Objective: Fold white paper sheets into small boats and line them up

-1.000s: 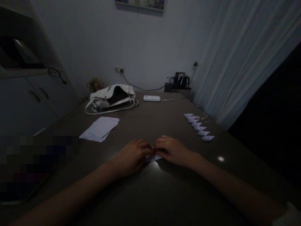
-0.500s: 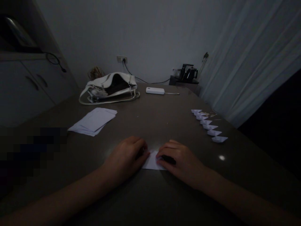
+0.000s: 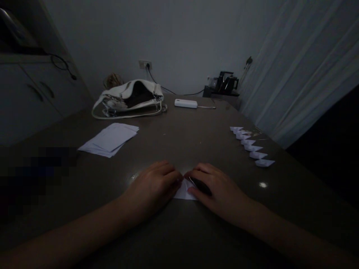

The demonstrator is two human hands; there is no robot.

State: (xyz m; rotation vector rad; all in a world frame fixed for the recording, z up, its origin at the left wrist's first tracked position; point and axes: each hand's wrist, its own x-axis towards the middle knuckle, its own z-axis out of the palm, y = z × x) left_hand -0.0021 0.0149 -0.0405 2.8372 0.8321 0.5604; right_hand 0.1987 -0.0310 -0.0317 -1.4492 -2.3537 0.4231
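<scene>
A small white folded paper (image 3: 184,192) lies flat on the dark table (image 3: 196,149) right in front of me. My left hand (image 3: 153,186) rests on its left side, fingers bent and pressed down on it. My right hand (image 3: 215,186) covers its right side, fingertips pinching the paper's top corner where both hands meet. Most of the paper is hidden under my fingers.
A row of several small folded white paper pieces (image 3: 251,147) runs along the right of the table. A stack of white sheets (image 3: 109,139) lies at the left. Farther back are a white handbag (image 3: 130,99), a white power bank (image 3: 185,103) and a black kettle (image 3: 226,84).
The camera has tilted slightly, so the table sits higher in view. My hands spread the paper flat, then drew their fingertips together again at its top.
</scene>
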